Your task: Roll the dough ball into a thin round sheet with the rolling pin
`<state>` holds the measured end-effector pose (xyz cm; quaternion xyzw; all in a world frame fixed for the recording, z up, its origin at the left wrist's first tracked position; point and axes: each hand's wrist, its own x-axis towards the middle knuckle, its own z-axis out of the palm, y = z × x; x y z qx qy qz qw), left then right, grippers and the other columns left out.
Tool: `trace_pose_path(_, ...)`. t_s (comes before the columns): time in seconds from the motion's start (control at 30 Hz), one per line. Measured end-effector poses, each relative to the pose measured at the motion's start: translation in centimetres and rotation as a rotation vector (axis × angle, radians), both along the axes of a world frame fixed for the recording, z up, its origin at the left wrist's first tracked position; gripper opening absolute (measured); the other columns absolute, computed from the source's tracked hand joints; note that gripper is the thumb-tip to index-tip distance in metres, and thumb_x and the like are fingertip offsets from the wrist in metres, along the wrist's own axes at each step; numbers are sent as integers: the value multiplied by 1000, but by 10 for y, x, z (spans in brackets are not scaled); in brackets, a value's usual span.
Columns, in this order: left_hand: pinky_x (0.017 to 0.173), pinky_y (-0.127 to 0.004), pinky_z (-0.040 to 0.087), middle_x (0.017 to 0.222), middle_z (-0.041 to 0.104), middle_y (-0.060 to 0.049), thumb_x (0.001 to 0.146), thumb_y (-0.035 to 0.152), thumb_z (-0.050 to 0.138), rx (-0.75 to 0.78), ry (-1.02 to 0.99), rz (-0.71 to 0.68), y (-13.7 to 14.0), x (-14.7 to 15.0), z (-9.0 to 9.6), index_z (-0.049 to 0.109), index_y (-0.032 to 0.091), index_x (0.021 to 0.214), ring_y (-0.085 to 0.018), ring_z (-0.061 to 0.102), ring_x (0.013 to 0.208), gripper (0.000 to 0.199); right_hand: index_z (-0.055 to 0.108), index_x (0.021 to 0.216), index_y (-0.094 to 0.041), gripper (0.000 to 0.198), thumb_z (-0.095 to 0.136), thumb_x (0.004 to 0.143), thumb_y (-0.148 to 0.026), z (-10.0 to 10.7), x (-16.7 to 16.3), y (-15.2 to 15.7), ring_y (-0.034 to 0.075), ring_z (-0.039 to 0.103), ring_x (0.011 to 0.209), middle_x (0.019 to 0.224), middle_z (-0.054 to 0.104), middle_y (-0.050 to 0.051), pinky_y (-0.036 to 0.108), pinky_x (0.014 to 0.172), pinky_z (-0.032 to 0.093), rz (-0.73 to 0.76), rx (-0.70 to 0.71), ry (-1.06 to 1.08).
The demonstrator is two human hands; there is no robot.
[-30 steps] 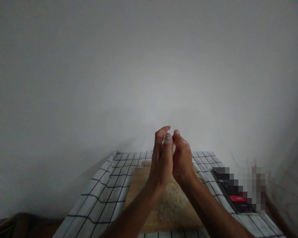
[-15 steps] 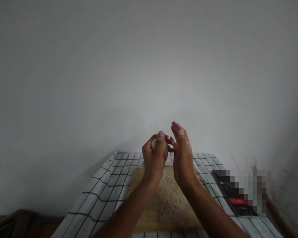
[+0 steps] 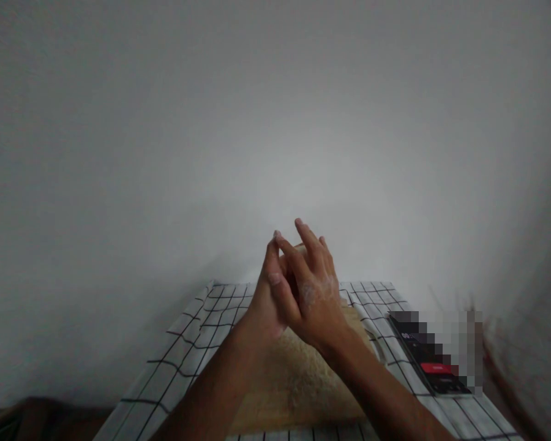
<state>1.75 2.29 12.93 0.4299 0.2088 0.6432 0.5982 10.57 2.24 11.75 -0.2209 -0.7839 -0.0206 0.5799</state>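
Observation:
My right hand (image 3: 310, 285) lies across my left hand (image 3: 266, 288) above the board, palm turned in and fingers spread. There is a white, floury smear on its back. My left hand is cupped underneath, mostly covered, with its thumb up near the right fingertips. A small pale ball, which looks like dough, showed in my left fist half a second ago; now the hands hide it. Below them is a wooden board (image 3: 257, 407), with flour and crumbs (image 3: 310, 370) scattered over its middle.
A white cloth with black grid lines (image 3: 183, 349) covers the table. On the right lies a phone (image 3: 417, 346), partly blurred out by blocks. A thin, clear curved rim (image 3: 379, 349) shows beside the board's right edge. Behind the table rises a plain wall (image 3: 275, 122).
My right hand has swung left and turned over onto my left hand. The left fist has rotated and loosened into a cup, and the pale ball has gone out of sight.

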Motion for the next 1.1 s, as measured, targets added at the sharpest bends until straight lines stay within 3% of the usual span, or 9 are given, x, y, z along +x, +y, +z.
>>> trace_pose_path(0.1, 86, -40, 56, 92, 72, -11, 89, 71, 49, -69, -22, -212, -13, -4, 12, 67, 17, 106, -28, 70, 98, 60, 52, 143, -31, 51, 61, 93, -35, 5, 11, 10, 32, 36, 148, 162, 36, 5, 65, 121, 21, -50, 76, 3)
trace_pose_path(0.23, 96, -44, 54, 106, 72, -17, 90, 73, 46, -52, -3, -287, -27, -6, 29, 64, 14, 118, -30, 68, 108, 68, 59, 137, -32, 47, 65, 91, -30, 10, 27, 22, 28, 52, 135, 152, 51, 5, 59, 115, 40, -41, 118, 115)
trace_pose_path(0.43, 103, -50, 50, 119, 70, -20, 88, 75, 47, -6, 114, -313, -33, 5, 32, 65, 14, 122, -35, 62, 122, 72, 70, 121, -27, 32, 62, 90, -23, 13, 33, 23, 20, 69, 92, 99, 73, 4, 41, 84, 58, 93, -3, 417)
trace_pose_path(0.57, 113, -52, 41, 145, 56, -15, 86, 66, 62, 1, 251, 54, -31, 6, 26, 64, 23, 127, -36, 45, 141, 58, 67, 121, -21, 31, 58, 93, -32, 20, 32, 30, 15, 63, 68, 76, 67, -1, 33, 67, 55, 175, -279, 676)
trace_pose_path(0.67, 118, -50, 34, 155, 47, -7, 87, 53, 69, 121, 247, 373, -30, 1, 27, 62, 31, 130, -32, 37, 147, 49, 65, 83, -19, 28, 58, 94, -44, 23, 30, 34, 11, 52, 51, 61, 56, -4, 26, 52, 47, 352, -420, 754)
trace_pose_path(0.77, 117, -50, 35, 151, 53, -6, 92, 48, 64, 220, 261, 438, -33, -2, 31, 64, 29, 128, -30, 41, 145, 40, 46, 60, -22, 46, 58, 93, -52, 24, 24, 27, 9, 40, 42, 51, 43, -7, 23, 40, 35, 505, -533, 758)
trace_pose_path(0.93, 116, -46, 40, 146, 57, -6, 95, 38, 63, 408, 428, 530, -41, 9, 27, 63, 29, 130, -29, 44, 143, 36, 59, 76, -23, 47, 48, 96, -64, 30, 11, -3, 13, 58, 57, 63, 58, -2, 28, 57, 52, 603, -625, 774)
trace_pose_path(1.0, 117, -47, 40, 151, 53, -6, 92, 36, 66, 505, 517, 614, -39, 14, 21, 57, 30, 138, -29, 44, 142, 47, 68, 101, -25, 54, 39, 97, -70, 32, 5, -16, 19, 69, 85, 88, 71, 3, 35, 79, 58, 686, -665, 745)
trace_pose_path(1.1, 115, -50, 43, 149, 54, -8, 89, 37, 72, 602, 550, 779, -33, 16, 13, 54, 28, 139, -30, 52, 137, 54, 60, 133, -30, 64, 26, 99, -72, 30, -4, -29, 24, 55, 131, 133, 65, 5, 48, 111, 45, 795, -726, 672)
